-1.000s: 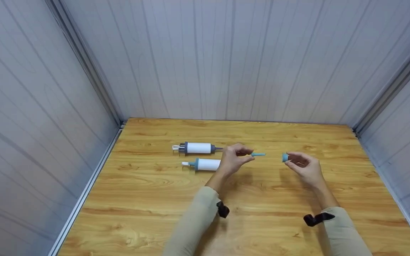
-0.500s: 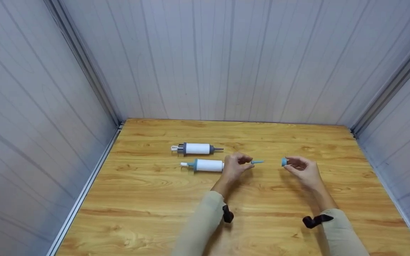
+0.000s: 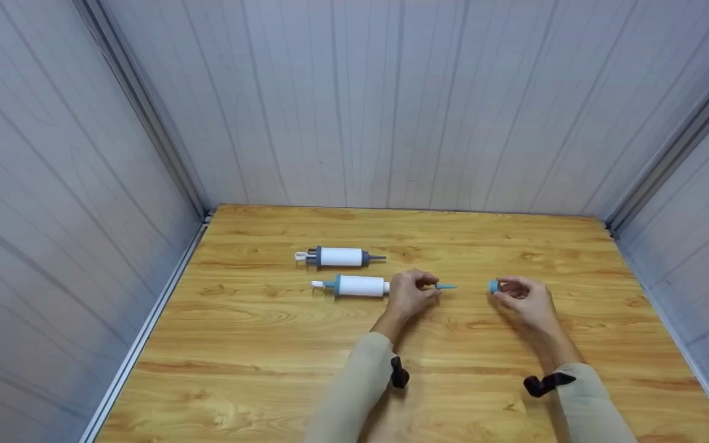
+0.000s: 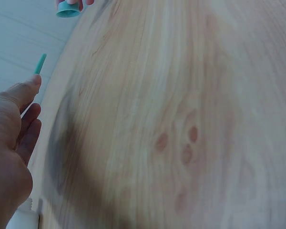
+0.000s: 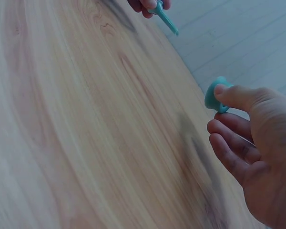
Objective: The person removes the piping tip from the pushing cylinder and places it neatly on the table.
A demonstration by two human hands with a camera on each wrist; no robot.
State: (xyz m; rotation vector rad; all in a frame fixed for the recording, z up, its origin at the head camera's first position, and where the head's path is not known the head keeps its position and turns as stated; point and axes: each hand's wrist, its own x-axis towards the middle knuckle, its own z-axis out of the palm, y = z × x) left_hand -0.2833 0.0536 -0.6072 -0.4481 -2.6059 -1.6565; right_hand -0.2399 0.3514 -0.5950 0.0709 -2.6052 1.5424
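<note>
My left hand (image 3: 408, 296) pinches a slim teal tapered nozzle (image 3: 447, 287) between thumb and fingertips, its narrow tip pointing right. In the right wrist view the nozzle (image 5: 168, 21) shows a wider base at the fingers. Across a gap to the right, my right hand (image 3: 528, 300) holds a short teal ring-shaped cap (image 3: 493, 287) by its edge. The cap (image 5: 213, 96) flares toward one end in the right wrist view. Just left of my left hand lies a white syringe-like tube (image 3: 360, 285) with a teal collar and plunger end; the hand overlaps its right end.
Behind that tube lies a similar white tube (image 3: 341, 256) with grey ends and a grey nozzle attached. Both lie on a wood-grain table (image 3: 256, 369). Pale panel walls (image 3: 367, 104) enclose the table at the back and both sides.
Both hands have come down the head view toward the table's front, still holding the nozzle and the cap. More of the teal-ended tube's right end now shows beside the left hand.
</note>
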